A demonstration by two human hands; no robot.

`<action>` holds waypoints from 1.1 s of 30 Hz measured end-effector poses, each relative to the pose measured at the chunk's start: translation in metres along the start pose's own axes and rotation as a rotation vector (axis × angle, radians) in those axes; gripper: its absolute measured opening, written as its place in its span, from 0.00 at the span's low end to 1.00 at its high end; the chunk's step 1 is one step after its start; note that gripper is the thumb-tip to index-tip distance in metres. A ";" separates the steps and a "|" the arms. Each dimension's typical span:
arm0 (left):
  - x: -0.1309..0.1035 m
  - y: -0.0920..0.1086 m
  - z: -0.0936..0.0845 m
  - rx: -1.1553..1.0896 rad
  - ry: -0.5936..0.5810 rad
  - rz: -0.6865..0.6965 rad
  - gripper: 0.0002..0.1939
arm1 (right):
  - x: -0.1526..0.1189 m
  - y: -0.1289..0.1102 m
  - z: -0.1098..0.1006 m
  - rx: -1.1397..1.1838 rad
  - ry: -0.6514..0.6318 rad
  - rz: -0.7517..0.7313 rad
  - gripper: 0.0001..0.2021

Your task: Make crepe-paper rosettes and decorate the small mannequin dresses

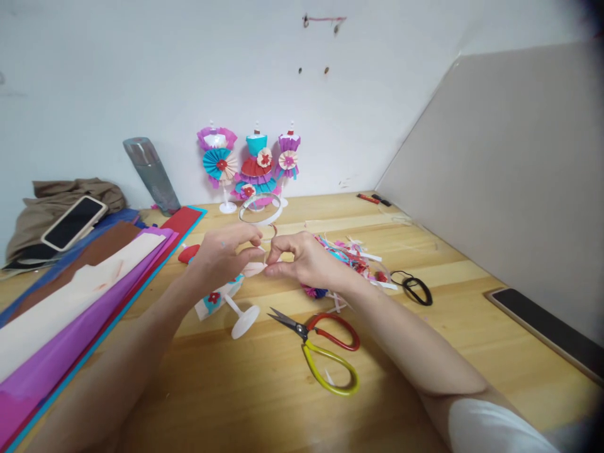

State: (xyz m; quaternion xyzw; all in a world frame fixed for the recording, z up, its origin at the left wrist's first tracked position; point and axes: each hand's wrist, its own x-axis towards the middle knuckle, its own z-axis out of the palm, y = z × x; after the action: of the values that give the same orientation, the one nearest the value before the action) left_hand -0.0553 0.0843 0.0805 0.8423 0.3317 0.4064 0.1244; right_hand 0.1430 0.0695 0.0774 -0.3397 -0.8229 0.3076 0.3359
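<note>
My left hand (226,248) and my right hand (302,255) meet over the middle of the wooden table, thumbs and fingers pinched together. Between their fingertips is a small pale piece of crepe paper (255,269), pulled between both hands; its exact shape is partly hidden. Just below my left hand lies a small white dress-form stand (244,321) on its side, beside a white strip (212,303) with red and blue flowers. Scissors (302,330) with one red and one yellow handle lie slightly apart, nearer to me.
Three decorated dress forms (257,163) stand against the wall, behind a tape roll (262,217). Paper scraps (358,258) lie right of my hands. Stacked coloured paper (70,308), a bottle (151,175) and a phone (74,221) are left; another phone (547,327) and black hair ties (418,290) are right.
</note>
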 end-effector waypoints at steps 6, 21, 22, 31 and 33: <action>0.001 0.000 -0.005 -0.364 -0.111 -0.230 0.06 | -0.003 0.005 0.003 0.027 0.026 -0.258 0.07; 0.005 0.004 0.011 -0.524 0.067 -0.311 0.13 | -0.002 -0.001 0.006 0.000 0.397 -0.287 0.07; 0.005 0.005 0.011 -0.497 0.091 -0.309 0.13 | -0.002 -0.001 0.006 0.000 0.415 -0.277 0.07; -0.001 0.006 0.016 -0.492 0.119 -0.295 0.06 | -0.002 0.003 0.010 -0.156 0.574 -0.299 0.06; -0.001 0.007 0.018 -0.533 0.091 -0.323 0.07 | -0.001 0.005 0.010 -0.204 0.589 -0.317 0.05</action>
State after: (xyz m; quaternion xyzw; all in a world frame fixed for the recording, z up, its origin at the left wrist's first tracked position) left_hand -0.0391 0.0797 0.0715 0.6975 0.3480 0.4912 0.3886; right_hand 0.1375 0.0687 0.0670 -0.3138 -0.7596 0.0568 0.5669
